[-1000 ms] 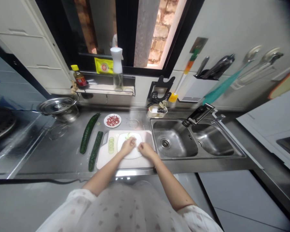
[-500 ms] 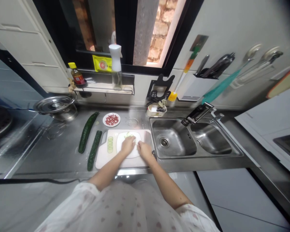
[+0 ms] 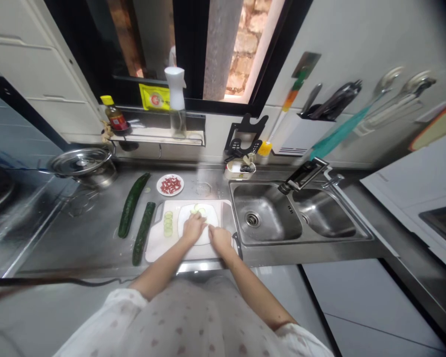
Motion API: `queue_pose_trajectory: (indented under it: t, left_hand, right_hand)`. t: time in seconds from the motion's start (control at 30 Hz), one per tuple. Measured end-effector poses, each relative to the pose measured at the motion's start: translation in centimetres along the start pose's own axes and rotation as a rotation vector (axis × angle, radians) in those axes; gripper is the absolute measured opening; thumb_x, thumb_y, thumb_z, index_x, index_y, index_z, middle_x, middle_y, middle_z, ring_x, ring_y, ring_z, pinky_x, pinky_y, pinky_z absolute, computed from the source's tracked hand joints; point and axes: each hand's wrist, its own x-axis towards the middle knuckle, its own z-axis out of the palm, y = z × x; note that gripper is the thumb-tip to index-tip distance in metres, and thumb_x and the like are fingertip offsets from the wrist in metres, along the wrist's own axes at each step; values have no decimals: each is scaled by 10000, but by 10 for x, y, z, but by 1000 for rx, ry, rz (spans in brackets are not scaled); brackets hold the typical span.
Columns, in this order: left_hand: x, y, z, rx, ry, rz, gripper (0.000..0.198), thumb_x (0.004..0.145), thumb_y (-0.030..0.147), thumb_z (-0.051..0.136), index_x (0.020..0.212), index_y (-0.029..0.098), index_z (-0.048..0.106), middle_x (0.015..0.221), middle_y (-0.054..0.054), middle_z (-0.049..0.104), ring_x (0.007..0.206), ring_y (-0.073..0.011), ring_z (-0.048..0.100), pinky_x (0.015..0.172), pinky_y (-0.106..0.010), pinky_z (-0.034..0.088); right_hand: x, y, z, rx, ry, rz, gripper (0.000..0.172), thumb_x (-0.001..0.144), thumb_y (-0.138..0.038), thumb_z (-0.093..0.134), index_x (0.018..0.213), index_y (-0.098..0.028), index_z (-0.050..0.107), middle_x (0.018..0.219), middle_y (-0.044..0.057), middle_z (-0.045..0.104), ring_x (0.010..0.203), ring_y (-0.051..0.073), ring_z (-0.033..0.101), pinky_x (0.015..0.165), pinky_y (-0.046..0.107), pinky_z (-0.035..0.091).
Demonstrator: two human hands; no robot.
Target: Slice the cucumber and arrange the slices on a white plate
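Two hands, the left hand point(image 3: 194, 228) and the right hand point(image 3: 220, 240), curl their fingers over the plate point(image 3: 212, 213); I cannot tell whether they pinch anything. Slices point(image 3: 199, 210) lie on its far side. The plate sits on the board point(image 3: 156, 246), right of a slice row point(image 3: 168, 224). Outward: two cucumbers point(image 3: 143, 234) left, a dish point(image 3: 158, 186) of red bits point(image 3: 171, 185) beyond, the sink point(image 3: 271, 218) right.
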Motion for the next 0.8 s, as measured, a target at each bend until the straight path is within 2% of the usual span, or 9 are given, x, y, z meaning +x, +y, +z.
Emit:
queue_pose_trajectory:
  t: [0.33, 0.5, 0.63, 0.8]
  left_hand:
    - [13, 3, -4, 1, -34, -15, 278, 931, 332, 474, 1112, 284, 680, 1054, -50, 598, 1017, -207, 489, 871, -304, 416]
    - [14, 3, -4, -29, -33, -30, 307, 909, 393, 508, 1152, 288, 662, 1082, -44, 603, 1042, -218, 488, 884, -311, 413]
    - [13, 3, -1, -41, -8, -41, 283, 932, 351, 457, 1068, 270, 692, 1046, -44, 608, 1024, -212, 496, 872, -308, 414]
    - [14, 6, 0, -60, -40, -57, 230, 901, 323, 513, 1006, 248, 703, 1054, -49, 606, 1033, -208, 496, 880, -301, 413]
  right_hand:
    - [3, 0, -1, -24, 9, 19, 389, 999, -295, 284, 1131, -173, 629, 961, 135, 703, 881, 198, 666, 701, 262, 418]
    - [5, 1, 0, -10, 19, 18, 379, 996, -287, 294, 1175, -184, 613, 965, 131, 703, 890, 196, 665, 718, 260, 417]
    - [5, 2, 1, -9, 8, 33, 383, 996, -299, 296, 1179, -169, 607, 974, 136, 702, 895, 190, 661, 716, 251, 413]
    - [5, 2, 2, -11, 17, 16, 384, 997, -305, 288, 1226, -202, 579, 962, 118, 707, 871, 187, 664, 706, 254, 411]
